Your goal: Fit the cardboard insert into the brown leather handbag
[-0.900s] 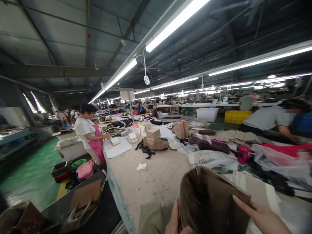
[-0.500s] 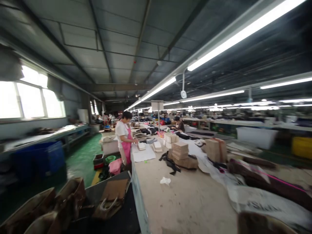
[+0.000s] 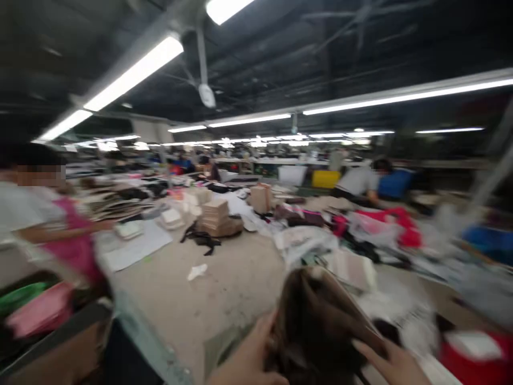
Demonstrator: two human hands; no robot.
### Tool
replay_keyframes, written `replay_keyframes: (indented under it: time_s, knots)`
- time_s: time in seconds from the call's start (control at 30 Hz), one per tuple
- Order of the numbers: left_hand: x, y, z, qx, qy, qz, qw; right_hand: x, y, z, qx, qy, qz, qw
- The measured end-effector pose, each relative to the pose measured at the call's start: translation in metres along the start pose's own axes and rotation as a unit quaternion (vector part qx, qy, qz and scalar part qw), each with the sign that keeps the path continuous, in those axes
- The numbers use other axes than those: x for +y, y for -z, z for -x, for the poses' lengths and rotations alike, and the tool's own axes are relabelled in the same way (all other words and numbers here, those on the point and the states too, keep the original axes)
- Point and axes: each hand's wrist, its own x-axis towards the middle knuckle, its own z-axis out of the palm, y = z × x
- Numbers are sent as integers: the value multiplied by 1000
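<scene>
At the bottom of the blurred head view I hold a brown bag (image 3: 316, 326), its mouth open towards me. My left hand (image 3: 250, 355) grips its left edge with the thumb along the rim. My right hand (image 3: 390, 362) holds the right side, fingers laid over the brown material. Both hands are cut off by the lower edge. The bag rests above a long beige worktable (image 3: 224, 278).
A person in a pink apron (image 3: 60, 235) works at the table's left side. Stacked tan pieces (image 3: 216, 216), black straps (image 3: 202, 240), a white scrap (image 3: 197, 271), plastic bags and red items (image 3: 385, 224) lie on it. Another person (image 3: 360, 182) bends over far right.
The camera swung left to the windows, then back right and down. The brown bag and both hands, out of view half a second ago, are in view again.
</scene>
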Motion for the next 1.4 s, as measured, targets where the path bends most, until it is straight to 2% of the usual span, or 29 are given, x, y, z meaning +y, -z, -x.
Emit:
replay_keyframes:
  time_s: [0.07,0.1,0.13,0.23,0.33,0.43,0.57,0.67,0.8,0.93,1.07,1.17,1.3,1.4]
  knots:
    - [-12,21,-14,68,-19,-109,992,20,22,28,-13,-55,4,998]
    - [-16,32,-25,84,-38,-161,983,24,28,35,-22,-66,0,998]
    - [-18,43,-38,98,-64,-203,972,26,31,38,-38,-63,-13,997]
    - [-6,60,-75,98,-179,-295,933,25,32,35,-6,-32,10,999]
    - [20,53,-112,27,-275,-364,890,23,32,29,16,5,30,999]
    - [37,35,-149,-60,-305,-418,854,23,35,29,21,21,31,999]
    - [36,19,-190,-124,-298,-449,833,22,39,32,30,83,-3,996]
    - [31,19,-211,-172,-296,-451,824,22,39,33,43,131,-18,990]
    - [36,28,-218,-220,-315,-419,823,25,44,28,33,168,-20,985]
    - [40,36,-212,-194,-319,-418,828,27,48,11,23,173,-3,985]
    - [26,41,-213,-182,-290,-439,830,23,35,0,32,157,26,987]
    - [15,43,-213,-162,-271,-445,838,15,27,3,27,165,30,985]
    - [10,43,-209,-132,-258,-440,850,5,32,9,-18,209,40,977]
    - [12,43,-207,-124,-251,-424,861,0,33,7,5,207,47,977]
